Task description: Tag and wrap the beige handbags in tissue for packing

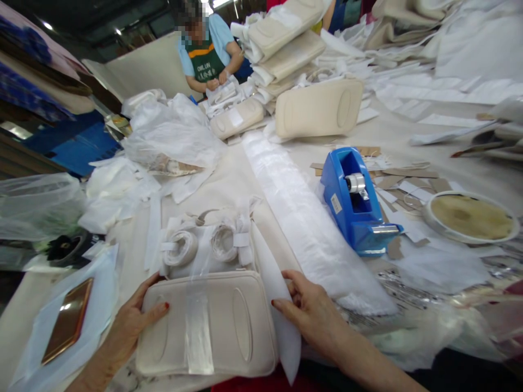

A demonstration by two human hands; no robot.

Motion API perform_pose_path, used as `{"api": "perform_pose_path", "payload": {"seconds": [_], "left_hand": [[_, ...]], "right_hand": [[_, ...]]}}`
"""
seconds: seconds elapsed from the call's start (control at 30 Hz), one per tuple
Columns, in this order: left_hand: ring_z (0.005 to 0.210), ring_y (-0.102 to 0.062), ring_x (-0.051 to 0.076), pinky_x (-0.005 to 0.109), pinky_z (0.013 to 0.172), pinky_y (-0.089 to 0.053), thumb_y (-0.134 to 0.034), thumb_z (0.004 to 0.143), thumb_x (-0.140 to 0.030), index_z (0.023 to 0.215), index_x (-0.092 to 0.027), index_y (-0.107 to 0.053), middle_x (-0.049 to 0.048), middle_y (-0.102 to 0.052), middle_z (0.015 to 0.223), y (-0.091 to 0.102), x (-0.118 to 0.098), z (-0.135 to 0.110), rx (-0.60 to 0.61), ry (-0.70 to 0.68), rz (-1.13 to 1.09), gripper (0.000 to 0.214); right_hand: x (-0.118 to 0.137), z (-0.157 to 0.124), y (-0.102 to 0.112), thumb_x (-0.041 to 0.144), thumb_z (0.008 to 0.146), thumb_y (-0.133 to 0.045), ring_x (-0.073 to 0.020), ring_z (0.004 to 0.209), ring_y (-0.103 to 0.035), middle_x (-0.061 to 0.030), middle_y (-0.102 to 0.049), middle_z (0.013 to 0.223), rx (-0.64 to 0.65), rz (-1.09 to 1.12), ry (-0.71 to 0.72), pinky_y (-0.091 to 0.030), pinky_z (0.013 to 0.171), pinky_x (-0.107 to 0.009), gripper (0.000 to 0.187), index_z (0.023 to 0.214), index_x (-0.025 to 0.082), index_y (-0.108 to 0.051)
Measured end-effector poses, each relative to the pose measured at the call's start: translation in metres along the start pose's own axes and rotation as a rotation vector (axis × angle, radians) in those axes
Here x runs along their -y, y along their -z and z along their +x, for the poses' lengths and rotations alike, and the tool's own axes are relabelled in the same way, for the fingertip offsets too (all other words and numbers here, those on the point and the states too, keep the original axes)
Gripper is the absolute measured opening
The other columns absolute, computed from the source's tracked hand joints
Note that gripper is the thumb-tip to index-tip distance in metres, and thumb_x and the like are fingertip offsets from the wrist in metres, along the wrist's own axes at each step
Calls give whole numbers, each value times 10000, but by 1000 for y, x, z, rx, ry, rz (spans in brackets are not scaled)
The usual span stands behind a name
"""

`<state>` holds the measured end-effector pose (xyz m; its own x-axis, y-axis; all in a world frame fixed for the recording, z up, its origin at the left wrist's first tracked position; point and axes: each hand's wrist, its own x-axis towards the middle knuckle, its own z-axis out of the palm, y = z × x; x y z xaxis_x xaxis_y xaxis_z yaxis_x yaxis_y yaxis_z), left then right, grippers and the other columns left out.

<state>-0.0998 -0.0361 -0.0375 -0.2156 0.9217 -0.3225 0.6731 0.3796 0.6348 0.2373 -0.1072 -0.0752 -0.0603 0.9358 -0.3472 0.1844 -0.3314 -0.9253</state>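
Close in front of me stands a cream bag-like piece [220, 321] with rounded corners, oval outlines and a strip of clear tape [199, 332] down its face. My left hand [133, 318] grips its left end, thumb on the front and fingers partly hidden behind. At the other end, my right hand [308, 307] pinches a thin white foam sheet [284, 321] between thumb and fingers, beside the piece. Two rolled cream straps [180, 249] bound with white bands lie just behind it.
A blue tape dispenser [351, 207] stands right of a long white wrapping strip [294, 218]. Farther right lies a round tin [472, 215]. A phone [68, 320] rests at left. Stacked cream pieces [286, 49] and a co-worker [208, 54] are at the back.
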Motion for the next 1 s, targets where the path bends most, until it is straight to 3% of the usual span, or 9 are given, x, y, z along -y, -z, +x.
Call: {"api": "perform_pose_path", "payload": {"seconds": [0.1,0.2,0.3,0.4,0.47,0.57,0.7,0.87,1.0], "left_hand": [[1154,-529,373,502,895,-515,-617,719,-492,1383,-267,-304,83,-475,1361,8,-4,-3,-42,-119,151,768],[1372,-211,370,586,1078,-280,-586,791,-411,1434,-385,-133,9,-252,1509,13,-35,-20,-127,-685,601,788],[1383,-198,330,504,1105,-263,-618,784,-329,1442,-302,-180,67,-279,1497,-5,-94,-42,171,-1198,892,791],[1230,-439,276,453,1079,-283,-593,761,-145,1249,-191,-459,90,-580,1211,-47,-153,-49,530,-1437,1020,508],[1002,-561,229,386,989,-367,-569,753,-102,1010,-151,-566,69,-639,997,-75,-180,-43,729,-1432,1131,262],[790,-565,186,315,782,-426,-651,680,-105,806,-157,-575,27,-620,845,-102,-200,-33,856,-1409,1305,156],[702,-527,160,291,653,-390,-789,543,-169,771,-157,-603,9,-604,812,-113,-212,-32,869,-1453,1457,294],[659,-492,162,296,634,-381,-796,522,-202,690,-171,-596,1,-611,739,-115,-214,-36,859,-1503,1440,264],[674,-493,183,319,662,-387,-773,548,-200,680,-176,-591,5,-610,644,-113,-206,-32,852,-1499,1434,226]], "right_hand": [[6,4,-1,168,752,-566,-165,668,-531,-3,-578,690,-6,-74,-28,-335,581,-261,80,827,175,-538],[9,5,-3,158,757,-558,-163,665,-517,0,-558,686,1,-128,-30,-319,580,-259,65,777,184,-502],[8,5,-4,162,755,-554,-167,673,-515,-7,-559,701,-15,-162,-23,-321,592,-264,72,767,186,-487],[7,5,-6,158,747,-537,-168,681,-517,-14,-577,727,-23,-119,6,-332,608,-268,62,792,181,-501],[6,6,-6,144,729,-529,-163,679,-513,-8,-579,726,-16,-70,22,-332,607,-264,86,806,179,-513],[6,7,-7,132,696,-530,-149,652,-488,18,-540,678,-13,-10,5,-312,576,-252,97,778,181,-513],[8,11,-7,123,670,-522,-139,640,-453,36,-476,643,-61,-74,1,-292,563,-249,91,719,189,-482],[-1,-3,10,122,687,-492,-147,621,-506,23,-522,634,-87,-225,34,-353,546,-244,102,758,189,-520],[-17,-36,28,151,770,-488,-167,649,-619,-33,-661,756,-284,-471,384,-457,576,-244,224,965,191,-591]]}}
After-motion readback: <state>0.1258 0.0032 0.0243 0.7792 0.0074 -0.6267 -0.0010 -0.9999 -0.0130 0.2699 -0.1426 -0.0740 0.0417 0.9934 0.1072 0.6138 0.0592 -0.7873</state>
